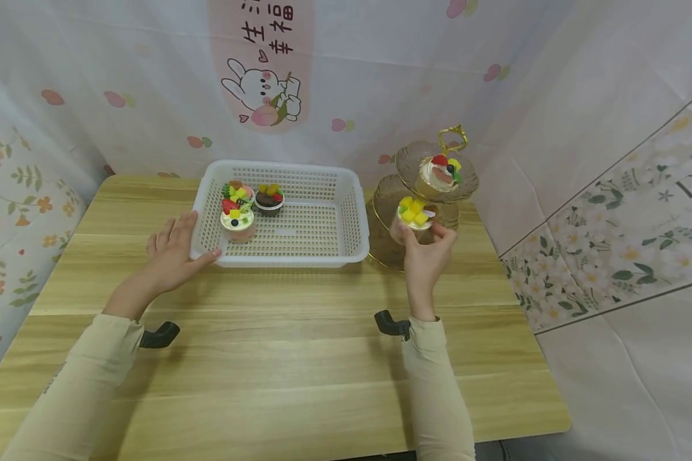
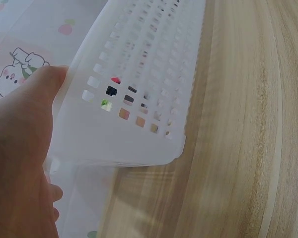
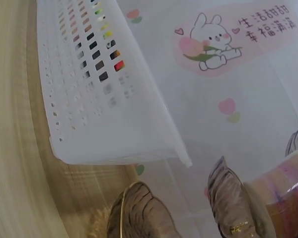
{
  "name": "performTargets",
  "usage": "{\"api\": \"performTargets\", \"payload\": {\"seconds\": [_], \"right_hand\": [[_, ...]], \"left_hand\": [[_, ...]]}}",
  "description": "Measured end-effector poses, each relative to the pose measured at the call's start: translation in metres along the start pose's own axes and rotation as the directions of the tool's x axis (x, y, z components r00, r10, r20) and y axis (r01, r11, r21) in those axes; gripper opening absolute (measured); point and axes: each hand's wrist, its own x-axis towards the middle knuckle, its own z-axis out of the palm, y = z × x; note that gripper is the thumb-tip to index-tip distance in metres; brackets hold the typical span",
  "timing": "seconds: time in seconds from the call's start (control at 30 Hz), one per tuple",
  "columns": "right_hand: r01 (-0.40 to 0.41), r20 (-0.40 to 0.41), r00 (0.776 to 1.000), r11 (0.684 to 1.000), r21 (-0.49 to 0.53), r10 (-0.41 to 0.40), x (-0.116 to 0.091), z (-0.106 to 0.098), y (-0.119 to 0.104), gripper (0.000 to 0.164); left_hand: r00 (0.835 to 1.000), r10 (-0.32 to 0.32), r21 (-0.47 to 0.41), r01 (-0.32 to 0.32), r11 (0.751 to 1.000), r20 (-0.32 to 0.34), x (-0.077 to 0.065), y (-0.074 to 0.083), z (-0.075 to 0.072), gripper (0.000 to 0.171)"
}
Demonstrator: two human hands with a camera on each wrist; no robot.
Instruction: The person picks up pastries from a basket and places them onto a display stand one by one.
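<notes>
Head view lets us see the left hand [image 1: 173, 250] relaxed, its fingers loosely extended, touching the left end of the white basket [image 1: 282, 262]. Inside, three dessert cups [image 1: 239, 234] cluster toward that end. We see the right hand [image 1: 429, 253] pinching the yellow-topped cup [image 1: 412, 212] at the tiered stand [image 1: 387, 195], below its top tier; whether the base rests there, we cannot tell. Above sits a cream-topped cup [image 1: 432, 182]. Basket and stand share the wooden surface [image 1: 271, 358].
</notes>
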Motion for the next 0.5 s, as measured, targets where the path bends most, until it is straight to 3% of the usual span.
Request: {"api": "performTargets", "payload": {"seconds": [0.17, 0.5], "right_hand": [[-0.005, -0.028, 1.0, 1.0, 0.002, 0.005, 0.0026, 0.0037, 0.0028, 0.063], [-0.009, -0.076, 0.997, 0.996, -0.087, 0.003, 0.0093, 0.01, 0.0048, 0.063]], "left_hand": [[1.0, 0.001, 0.001, -0.001, 1.0, 0.003, 0.0007, -0.0013, 0.0011, 0.1], [1.0, -0.009, -0.014, 0.009, 1.0, -0.008, 0.0002, -0.0017, 0.001, 0.101]]}}
